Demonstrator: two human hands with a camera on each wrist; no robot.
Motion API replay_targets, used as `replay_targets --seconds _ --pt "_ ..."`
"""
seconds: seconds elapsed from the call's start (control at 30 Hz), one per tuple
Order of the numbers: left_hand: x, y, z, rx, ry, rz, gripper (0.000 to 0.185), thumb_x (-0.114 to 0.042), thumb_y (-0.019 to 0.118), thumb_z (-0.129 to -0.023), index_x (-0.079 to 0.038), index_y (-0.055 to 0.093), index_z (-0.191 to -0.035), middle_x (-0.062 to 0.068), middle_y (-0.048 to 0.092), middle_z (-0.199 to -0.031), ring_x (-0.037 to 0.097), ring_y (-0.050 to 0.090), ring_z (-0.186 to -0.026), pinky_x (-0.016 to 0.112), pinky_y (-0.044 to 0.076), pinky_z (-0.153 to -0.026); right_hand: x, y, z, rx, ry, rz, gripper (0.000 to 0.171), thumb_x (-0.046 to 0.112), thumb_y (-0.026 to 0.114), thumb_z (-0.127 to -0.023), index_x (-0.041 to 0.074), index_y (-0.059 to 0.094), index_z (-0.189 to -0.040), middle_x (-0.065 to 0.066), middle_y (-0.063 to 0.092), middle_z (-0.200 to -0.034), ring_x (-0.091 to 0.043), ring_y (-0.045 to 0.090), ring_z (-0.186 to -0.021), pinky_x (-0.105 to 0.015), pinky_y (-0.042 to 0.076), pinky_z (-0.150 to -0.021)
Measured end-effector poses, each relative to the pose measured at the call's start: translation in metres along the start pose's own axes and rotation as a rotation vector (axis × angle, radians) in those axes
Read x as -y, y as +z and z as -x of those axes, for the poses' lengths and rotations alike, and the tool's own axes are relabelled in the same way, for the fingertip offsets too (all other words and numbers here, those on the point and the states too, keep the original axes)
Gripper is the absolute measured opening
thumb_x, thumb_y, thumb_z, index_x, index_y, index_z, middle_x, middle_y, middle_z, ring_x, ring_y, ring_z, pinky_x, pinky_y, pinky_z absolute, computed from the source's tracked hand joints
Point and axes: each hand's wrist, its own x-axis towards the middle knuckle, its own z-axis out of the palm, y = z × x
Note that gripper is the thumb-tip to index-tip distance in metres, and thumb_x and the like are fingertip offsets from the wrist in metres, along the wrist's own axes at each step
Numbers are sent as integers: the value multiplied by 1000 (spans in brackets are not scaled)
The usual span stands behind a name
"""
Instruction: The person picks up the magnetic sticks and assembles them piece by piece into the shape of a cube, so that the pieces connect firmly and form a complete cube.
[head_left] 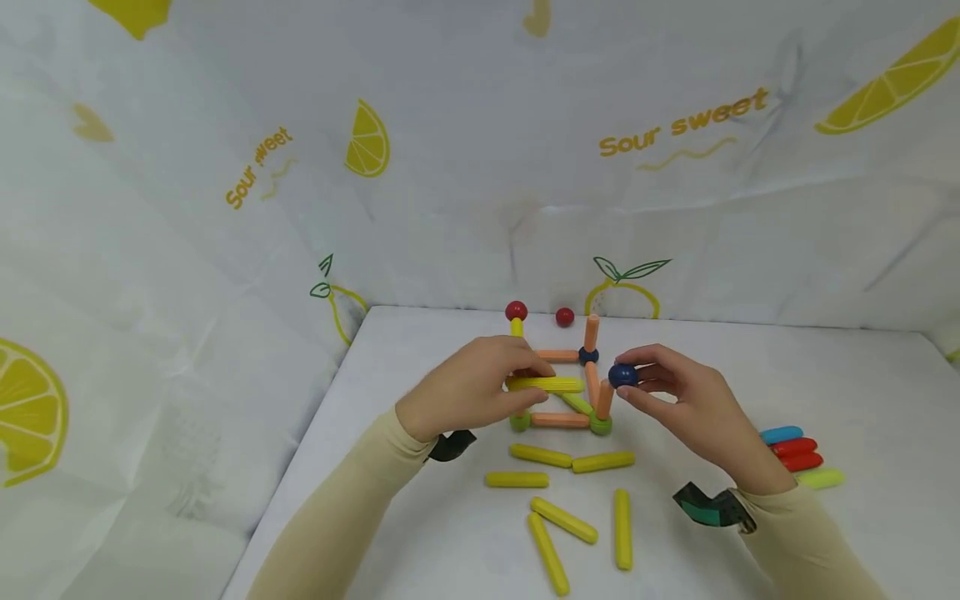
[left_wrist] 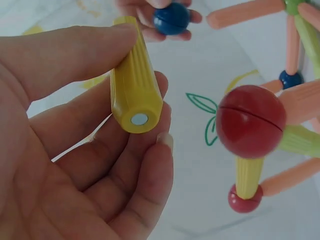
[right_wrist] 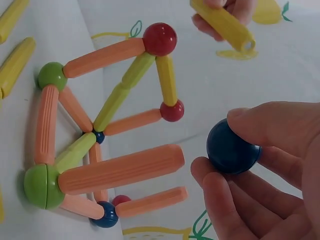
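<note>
On the white table (head_left: 825, 375) stands a frame of orange and yellow-green sticks (head_left: 561, 419) (right_wrist: 117, 172) joined by red, green and blue balls. My left hand (head_left: 480, 387) (left_wrist: 90, 150) pinches a yellow ribbed stick (head_left: 546, 384) (left_wrist: 134, 82) level above the frame's left side. My right hand (head_left: 686, 408) (right_wrist: 265, 170) pinches a dark blue ball (head_left: 622, 375) (right_wrist: 232, 148) (left_wrist: 171, 18) just right of an upright orange stick (head_left: 604, 398). A red ball (head_left: 516, 312) (left_wrist: 250, 121) tops a yellow post at the back left corner.
Several loose yellow sticks (head_left: 562, 518) lie on the table in front of the frame. A loose red ball (head_left: 565, 317) sits behind it. Blue, red and yellow-green sticks (head_left: 793, 450) lie at the right. A lemon-print cloth (head_left: 367, 142) hangs around the table.
</note>
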Motion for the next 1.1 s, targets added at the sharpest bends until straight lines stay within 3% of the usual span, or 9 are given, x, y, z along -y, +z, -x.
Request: replay_targets --seconds 0.13,0.27,0.57,0.77,0.93,1.1 --pt "-3 5 -18 16 -9 -53 26 -24 74 -104 -16 80 -127 -6 77 -110 6 59 -84 21 51 -76 5 3 2 -17 -48 -23 36 24 81 -100 20 68 -133 -3 77 -124 -6 76 -104 -9 55 -87" --pt "-3 12 -27 28 -41 -62 30 -23 74 -104 -14 78 -132 -5 79 -116 6 60 -85 20 50 -75 5 5 2 -27 -79 -54 35 23 81 -99 21 69 -132 -3 77 -123 3 73 -101 -9 55 -87" --pt "-4 26 -36 16 -82 -148 26 -25 75 -104 -15 80 -127 -4 76 -108 8 60 -86 19 50 -72 6 7 -1 -43 -91 -9 35 18 81 -99 21 69 -132 -2 76 -125 -14 76 -103 -9 54 -91" --pt "-5 30 -36 3 -76 -212 22 -24 75 -103 -14 81 -122 -2 78 -107 9 63 -85 20 51 -72 1 10 -4 -52 -111 22 36 15 82 -98 20 70 -132 -1 76 -126 -22 78 -106 -8 53 -91" --pt "-5 31 -36 -10 -75 -256 19 -23 75 -103 -14 82 -118 -2 78 -104 10 64 -84 22 53 -74 -2 15 -6 -52 -125 31 36 14 82 -98 18 70 -132 -2 77 -125 -22 78 -108 -28 64 -93" --pt "-3 34 -35 -3 -73 -264 20 -24 75 -104 -14 82 -119 -2 78 -105 10 65 -84 21 53 -74 -8 18 -7 -62 -149 43 36 15 82 -98 16 70 -132 -1 76 -125 -18 73 -111 -31 64 -95"
